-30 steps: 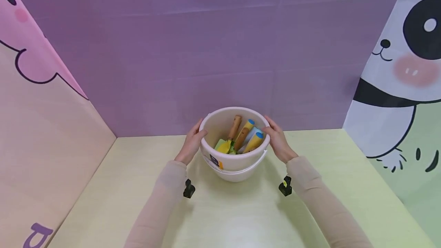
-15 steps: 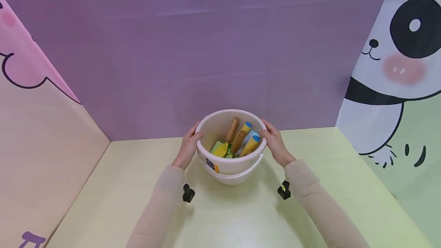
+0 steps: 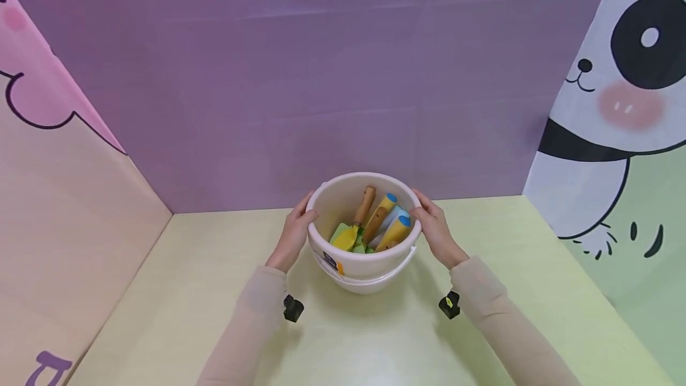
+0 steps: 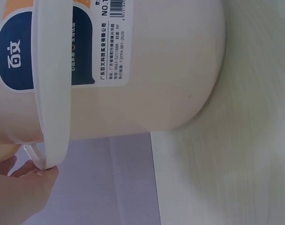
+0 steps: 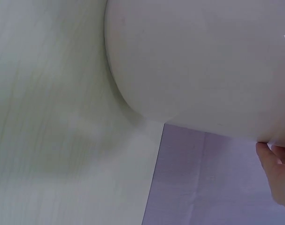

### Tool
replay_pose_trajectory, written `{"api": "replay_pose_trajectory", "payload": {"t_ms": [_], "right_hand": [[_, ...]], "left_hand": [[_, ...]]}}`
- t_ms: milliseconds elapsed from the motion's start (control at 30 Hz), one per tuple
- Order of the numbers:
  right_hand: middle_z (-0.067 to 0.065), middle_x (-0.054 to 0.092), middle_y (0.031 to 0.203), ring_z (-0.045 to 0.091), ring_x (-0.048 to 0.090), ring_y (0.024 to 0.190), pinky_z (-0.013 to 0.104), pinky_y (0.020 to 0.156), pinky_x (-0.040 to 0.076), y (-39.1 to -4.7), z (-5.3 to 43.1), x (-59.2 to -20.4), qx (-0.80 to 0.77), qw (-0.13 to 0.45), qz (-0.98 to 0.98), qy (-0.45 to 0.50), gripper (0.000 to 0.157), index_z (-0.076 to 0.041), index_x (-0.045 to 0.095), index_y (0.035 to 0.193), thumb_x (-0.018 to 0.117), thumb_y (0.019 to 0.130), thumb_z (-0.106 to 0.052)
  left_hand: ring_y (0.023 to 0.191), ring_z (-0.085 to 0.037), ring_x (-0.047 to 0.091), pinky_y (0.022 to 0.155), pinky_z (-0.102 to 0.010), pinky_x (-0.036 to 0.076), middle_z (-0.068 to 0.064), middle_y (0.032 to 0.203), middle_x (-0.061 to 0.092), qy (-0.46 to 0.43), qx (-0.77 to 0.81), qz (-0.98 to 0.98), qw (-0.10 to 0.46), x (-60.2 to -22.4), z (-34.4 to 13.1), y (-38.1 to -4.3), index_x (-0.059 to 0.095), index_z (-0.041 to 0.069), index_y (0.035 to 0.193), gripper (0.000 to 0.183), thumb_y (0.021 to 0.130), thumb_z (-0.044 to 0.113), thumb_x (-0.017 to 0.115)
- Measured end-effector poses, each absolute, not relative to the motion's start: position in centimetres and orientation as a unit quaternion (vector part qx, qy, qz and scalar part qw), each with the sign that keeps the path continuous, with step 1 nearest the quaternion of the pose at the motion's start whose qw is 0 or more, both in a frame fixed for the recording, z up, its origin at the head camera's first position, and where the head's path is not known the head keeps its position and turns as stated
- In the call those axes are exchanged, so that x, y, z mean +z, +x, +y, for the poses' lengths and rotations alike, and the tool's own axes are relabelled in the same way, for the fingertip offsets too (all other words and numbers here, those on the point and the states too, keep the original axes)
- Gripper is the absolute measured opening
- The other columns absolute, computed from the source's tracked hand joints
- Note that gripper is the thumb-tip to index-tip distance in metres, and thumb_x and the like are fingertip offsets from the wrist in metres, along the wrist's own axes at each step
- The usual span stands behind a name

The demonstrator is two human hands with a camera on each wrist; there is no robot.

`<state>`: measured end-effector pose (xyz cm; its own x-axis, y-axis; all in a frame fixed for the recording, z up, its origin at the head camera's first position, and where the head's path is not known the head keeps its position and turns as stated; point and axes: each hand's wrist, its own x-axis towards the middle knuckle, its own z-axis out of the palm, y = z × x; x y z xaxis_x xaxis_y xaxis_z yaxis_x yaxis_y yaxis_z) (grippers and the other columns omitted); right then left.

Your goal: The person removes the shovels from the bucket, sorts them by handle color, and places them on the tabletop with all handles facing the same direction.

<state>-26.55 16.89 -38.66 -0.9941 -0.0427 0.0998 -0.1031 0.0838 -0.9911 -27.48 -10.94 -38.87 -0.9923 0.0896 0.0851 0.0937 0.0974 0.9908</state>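
Note:
A white plastic bucket (image 3: 370,265) stands at the back of the table, with its opening towards me. My left hand (image 3: 292,236) grips the rim on the left, thumb over the edge and fingers outside. On the opposite side, my right hand (image 3: 439,236) holds the rim the same way. Inside lie a yellow toy shovel (image 3: 346,239) with a wooden handle, another wooden handle (image 3: 374,224), yellow handles with blue ends (image 3: 395,233) and green pieces, partly hidden. The bucket's handle (image 4: 53,93) hangs down across a printed label (image 4: 107,47) in the left wrist view; left fingers touch it.
The pale wooden table (image 3: 161,302) spreads around the bucket. Close behind rises a purple wall (image 3: 268,76). Side panels flank the table, one with a pink figure (image 3: 48,94), the other with a panda (image 3: 632,106). A black wrist camera (image 3: 293,308) sits below each sleeve.
The bucket has come slightly nearer to me, away from the purple wall, with both hands still on its rim. The head view has shifted a little.

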Motion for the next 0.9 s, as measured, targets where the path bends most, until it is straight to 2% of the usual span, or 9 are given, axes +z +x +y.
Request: {"api": "replay_pose_trajectory", "payload": {"t_ms": [167, 533, 633, 800, 900], "right_hand": [[0.011, 0.028, 0.149, 0.025, 0.032, 0.131, 0.041, 0.107, 0.029, -25.4, 16.9, -38.8, 0.674, 0.026, -0.737, 0.042, 0.055, -0.005, 0.028, 0.144, 0.04, 0.09, -0.009], [0.01, 0.028, 0.149, 0.023, 0.032, 0.132, 0.039, 0.107, 0.028, -23.3, 17.0, -38.4, 0.674, 0.035, -0.737, 0.038, 0.053, -0.004, 0.029, 0.143, 0.04, 0.091, -0.008], [0.01, 0.031, 0.148, 0.024, 0.035, 0.13, 0.031, 0.104, 0.033, -22.9, 17.1, -38.2, 0.668, 0.037, -0.742, 0.03, 0.053, -0.006, 0.031, 0.143, 0.041, 0.091, -0.009], [0.012, 0.035, 0.145, 0.024, 0.038, 0.126, 0.009, 0.086, 0.038, -22.3, 17.5, -38.0, 0.665, 0.046, -0.745, 0.03, 0.053, -0.006, 0.032, 0.142, 0.04, 0.09, -0.008], [0.012, 0.036, 0.144, 0.023, 0.039, 0.125, 0.006, 0.082, 0.038, -22.0, 17.6, -38.1, 0.671, 0.049, -0.739, 0.033, 0.053, -0.006, 0.033, 0.142, 0.041, 0.089, -0.007]], "left_hand": [[0.134, -0.023, 0.03, 0.108, -0.041, 0.027, -0.002, 0.149, 0.028, -0.058, -0.669, -0.741, -0.009, -38.7, -10.9, -26.6, 0.03, 0.016, 0.144, 0.055, 0.091, 0.015, 0.042], [0.133, -0.024, 0.031, 0.107, -0.043, 0.028, -0.004, 0.149, 0.029, -0.061, -0.667, -0.742, -0.014, -38.3, -10.7, -24.8, 0.03, 0.016, 0.144, 0.055, 0.09, 0.014, 0.041], [0.132, -0.024, 0.032, 0.107, -0.043, 0.029, -0.004, 0.149, 0.029, -0.061, -0.668, -0.742, -0.014, -38.2, -10.5, -24.5, 0.03, 0.016, 0.144, 0.055, 0.09, 0.013, 0.041], [0.132, -0.025, 0.032, 0.107, -0.044, 0.028, -0.004, 0.149, 0.028, -0.072, -0.67, -0.739, -0.009, -37.9, -10.1, -24.2, 0.031, 0.015, 0.144, 0.055, 0.09, 0.013, 0.04], [0.133, -0.024, 0.03, 0.107, -0.044, 0.028, -0.004, 0.15, 0.027, -0.075, -0.671, -0.738, -0.01, -37.8, -10.0, -23.9, 0.03, 0.015, 0.144, 0.054, 0.091, 0.013, 0.041]]}}
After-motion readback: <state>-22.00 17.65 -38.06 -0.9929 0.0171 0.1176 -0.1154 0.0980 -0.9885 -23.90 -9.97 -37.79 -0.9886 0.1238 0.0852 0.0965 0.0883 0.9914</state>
